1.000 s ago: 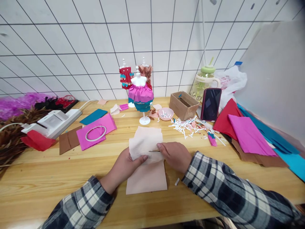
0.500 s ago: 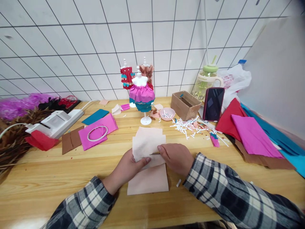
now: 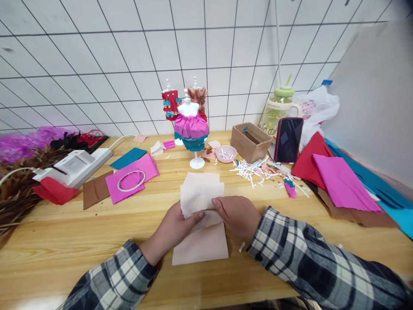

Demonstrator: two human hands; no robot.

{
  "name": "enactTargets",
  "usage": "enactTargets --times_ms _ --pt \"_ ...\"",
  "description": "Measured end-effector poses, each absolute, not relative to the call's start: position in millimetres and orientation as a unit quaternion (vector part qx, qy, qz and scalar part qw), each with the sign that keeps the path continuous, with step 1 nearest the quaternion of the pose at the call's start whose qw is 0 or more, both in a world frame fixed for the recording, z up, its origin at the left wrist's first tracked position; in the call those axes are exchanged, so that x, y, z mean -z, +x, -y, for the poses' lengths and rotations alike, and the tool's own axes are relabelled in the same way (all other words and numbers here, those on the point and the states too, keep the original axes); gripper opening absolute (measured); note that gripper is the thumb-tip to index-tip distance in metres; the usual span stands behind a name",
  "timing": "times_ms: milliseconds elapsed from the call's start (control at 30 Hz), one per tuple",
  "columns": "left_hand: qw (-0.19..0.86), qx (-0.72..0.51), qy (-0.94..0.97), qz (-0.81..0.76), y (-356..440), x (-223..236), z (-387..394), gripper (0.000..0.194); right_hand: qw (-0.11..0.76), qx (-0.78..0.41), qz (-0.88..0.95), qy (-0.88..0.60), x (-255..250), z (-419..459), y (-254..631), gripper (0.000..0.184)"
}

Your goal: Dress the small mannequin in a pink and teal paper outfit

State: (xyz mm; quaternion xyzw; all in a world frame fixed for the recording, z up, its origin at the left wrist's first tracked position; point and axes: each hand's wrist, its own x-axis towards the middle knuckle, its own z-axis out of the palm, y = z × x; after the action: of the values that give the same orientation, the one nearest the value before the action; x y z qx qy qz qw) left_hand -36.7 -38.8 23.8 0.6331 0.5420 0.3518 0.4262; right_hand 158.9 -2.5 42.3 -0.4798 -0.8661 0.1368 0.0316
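Note:
Between my hands is a folded sheet of pale pink crepe paper (image 3: 204,196), raised off the table. My left hand (image 3: 176,228) pinches its lower left part, thumb on top. At the right edge my right hand (image 3: 237,215) is closed on the same sheet, thumb and forefinger together, beside a dark slit or fold line. Below lies another pale pink paper piece (image 3: 201,247) flat on the table. Beyond the hands stands a small white mannequin (image 3: 189,108) in a magenta and teal paper dress (image 3: 192,128). My fingers behind the sheet are hidden.
Left are magenta paper (image 3: 150,165) under a white ring, brown paper (image 3: 97,189) and a power strip (image 3: 77,165). Right of the mannequin are a pink bowl (image 3: 226,153), cardboard box (image 3: 251,141), white paper scraps (image 3: 253,172), phone (image 3: 288,140) and coloured paper sheets (image 3: 346,183).
The upper sheet's left edge has shifted slightly right, and my right hand slightly left. Both hands keep their hold on the paper.

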Motion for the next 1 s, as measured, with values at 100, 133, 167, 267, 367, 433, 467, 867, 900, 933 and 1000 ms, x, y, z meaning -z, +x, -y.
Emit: enactTargets --times_ms 100,133,167,267,367,433,467,867,900,933,1000 --pt "0.43 -0.35 0.631 -0.543 -36.2 -24.0 38.9 0.045 0.027 -0.14 0.865 -0.48 -42.5 3.1 158.6 0.053" --pt "0.432 -0.348 0.63 -0.544 -36.1 -24.4 38.9 0.045 0.027 -0.14 0.865 -0.48 -42.7 3.3 158.5 0.053" --pt "0.433 -0.346 0.628 -0.546 -36.0 -25.0 39.0 0.045 0.027 -0.14 0.866 -0.48 -43.0 3.6 158.4 0.053" --pt "0.433 -0.341 0.628 -0.55 -35.9 -26.5 39.0 0.044 0.028 -0.141 0.866 -0.478 -43.7 4.1 158.0 0.054" --pt "0.431 -0.338 0.63 -0.55 -36.0 -27.5 38.7 0.042 0.026 -0.144 0.866 -0.479 -43.7 4.4 157.7 0.053" --pt "0.427 -0.34 0.633 -0.549 -36.1 -27.7 38.5 0.041 0.026 -0.147 0.866 -0.477 -43.0 4.5 157.7 0.053" --pt "0.424 -0.341 0.635 -0.548 -36.1 -27.5 38.4 0.041 0.028 -0.148 0.867 -0.475 -42.4 4.5 157.7 0.053" --pt "0.438 -0.335 0.624 -0.553 -36.1 -24.6 37.9 0.044 0.034 -0.17 0.864 -0.472 -41.6 5.5 154.5 0.052" --pt "0.44 -0.333 0.622 -0.556 -36.0 -24.9 37.9 0.044 0.034 -0.174 0.864 -0.471 -41.8 5.6 154.4 0.052" --pt "0.441 -0.332 0.62 -0.557 -36.1 -24.9 37.9 0.044 0.033 -0.178 0.864 -0.469 -42.1 5.7 154.3 0.052" --pt "0.443 -0.335 0.62 -0.554 -36.3 -24.5 37.7 0.044 0.032 -0.18 0.865 -0.468 -42.3 5.9 154.3 0.053"
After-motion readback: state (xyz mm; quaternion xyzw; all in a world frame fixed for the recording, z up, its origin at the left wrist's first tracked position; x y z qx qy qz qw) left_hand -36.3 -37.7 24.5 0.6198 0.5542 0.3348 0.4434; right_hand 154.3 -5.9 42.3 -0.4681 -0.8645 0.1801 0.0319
